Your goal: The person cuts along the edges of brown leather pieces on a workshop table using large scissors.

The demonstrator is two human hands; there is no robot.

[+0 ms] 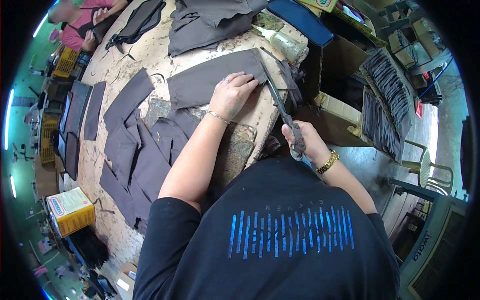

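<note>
My left hand (233, 96) lies on a dark grey fabric panel (212, 75), its fingers stretched out near the panel's right end. In my right hand (311, 142) is a pair of long dark scissors (278, 102), its handle seemingly wrapped in worn material. The blades point up to the panel's right edge, and whether they are apart there is hard to make out. Below the panel, to the left of my left forearm, lies a loose heap of grey fabric pieces (125, 145). A narrow grey strip (95, 110) is farther left.
More grey fabric (210, 25) is piled at the table's far side, beside a bottle (285, 42) and a dark blue case (302, 21). Stacked fabric pieces (385, 100) stand on the right near a chair (427, 167). A yellow-and-white box (71, 211) sits left. Another person (85, 22) is across the table.
</note>
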